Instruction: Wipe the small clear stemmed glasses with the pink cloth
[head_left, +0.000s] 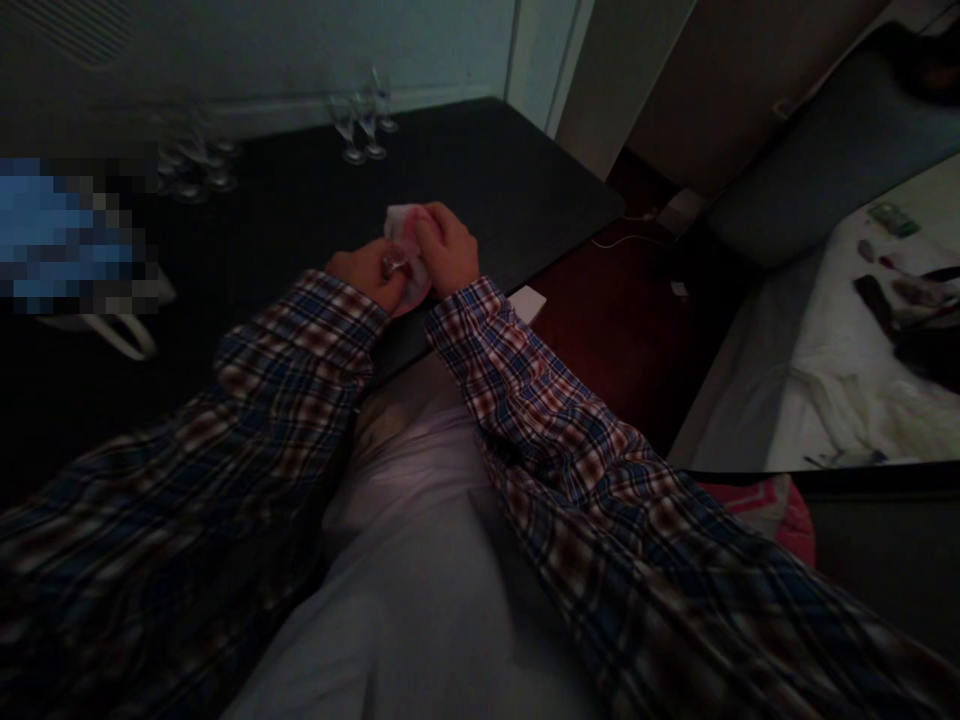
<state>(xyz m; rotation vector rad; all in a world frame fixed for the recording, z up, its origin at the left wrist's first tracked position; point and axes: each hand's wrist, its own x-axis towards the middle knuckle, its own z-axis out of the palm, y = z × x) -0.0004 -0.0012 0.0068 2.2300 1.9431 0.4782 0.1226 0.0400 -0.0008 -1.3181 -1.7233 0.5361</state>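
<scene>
Both of my hands meet above the near side of a dark table (495, 170). My left hand (371, 272) is closed round a small clear glass (394, 262), which shows only in part between the fingers. In my right hand (450, 250) a white and pink cloth (401, 222) is gripped and pressed against the glass, with some of it hanging below the fingers. The room is dim, so the glass's full shape is hard to make out.
Three small stemmed glasses (365, 130) stand near the wall. Several more glasses (193, 165) are grouped further left. A blurred-out blue patch and a white strap (124, 335) lie at the left. On the right, a bed (832, 330) holds dark items; a white box (527, 303) sits below the table edge.
</scene>
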